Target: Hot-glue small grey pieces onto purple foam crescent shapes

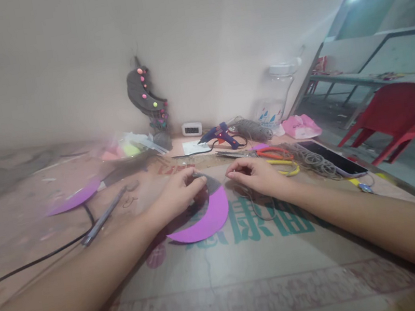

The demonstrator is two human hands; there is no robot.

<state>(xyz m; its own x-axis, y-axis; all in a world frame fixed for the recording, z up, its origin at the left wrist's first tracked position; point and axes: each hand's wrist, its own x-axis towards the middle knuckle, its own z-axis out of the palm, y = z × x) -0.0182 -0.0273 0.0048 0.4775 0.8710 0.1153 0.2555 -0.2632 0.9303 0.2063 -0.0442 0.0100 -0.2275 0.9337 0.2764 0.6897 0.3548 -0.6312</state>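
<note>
My left hand (181, 192) rests on a purple crescent of foam sheet (210, 217) lying on flattened cardboard (250, 275), its fingers pinched on a small grey piece at the crescent's top. My right hand (254, 173) is just to the right, fingers pinched closed on a thin grey wire or thread that loops down onto the cardboard. The two hands are a few centimetres apart.
Orange and yellow scissors (278, 157), a phone (332, 158), a pile of grey rubber bands (313, 160) and a blue glue gun (220, 135) lie behind my right hand. Another purple piece (74, 197), a black cable (50, 254), a small clock (191, 128) and a dark crescent ornament (145, 94) are left and behind. A red chair (394, 115) stands right.
</note>
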